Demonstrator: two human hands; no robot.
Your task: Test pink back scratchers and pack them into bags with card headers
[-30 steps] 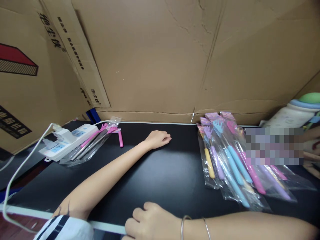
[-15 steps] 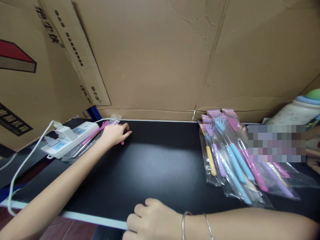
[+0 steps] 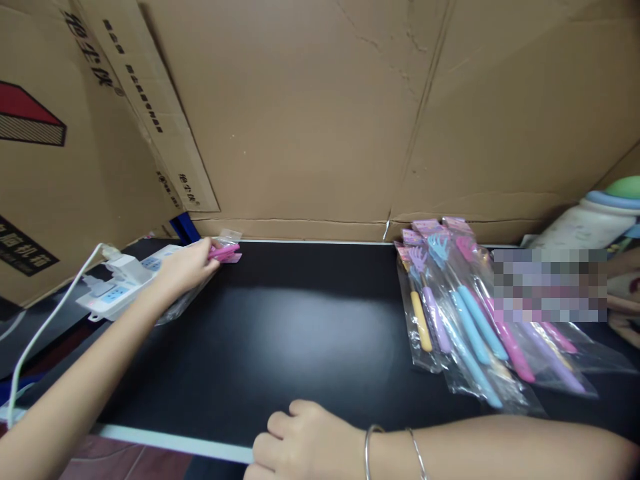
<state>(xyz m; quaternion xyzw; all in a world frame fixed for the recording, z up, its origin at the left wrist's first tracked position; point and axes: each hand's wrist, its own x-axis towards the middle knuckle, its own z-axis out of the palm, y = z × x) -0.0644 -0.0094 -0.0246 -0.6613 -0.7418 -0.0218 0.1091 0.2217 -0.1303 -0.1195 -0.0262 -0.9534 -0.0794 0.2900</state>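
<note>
My left hand (image 3: 193, 263) is closed at the back left of the table. A short pink handle (image 3: 226, 252) sticks out from between its thumb and fingers. Beneath and beside that hand lies a clear plastic bag (image 3: 187, 303), and the pink back scratchers seen in it before are mostly hidden. At the table's front edge rests my right hand (image 3: 305, 441), palm down with curled fingers. Two thin metal bangles (image 3: 369, 453) circle its wrist, and no object shows in it. Bagged back scratchers (image 3: 473, 320) in yellow, purple, blue and pink lie fanned out on the right.
A white power strip (image 3: 117, 293) with plugs and a cable stands left of my left hand. Cardboard (image 3: 300, 120) walls the back and left of the black table (image 3: 300, 347). At the right are a pale bottle (image 3: 575, 223) and another person's hand (image 3: 625, 313), beside a pixelated patch.
My left hand has moved left and back from mid-table and taken hold of the loose pink handle, which now lies more level. My right hand has stayed at the front edge.
</note>
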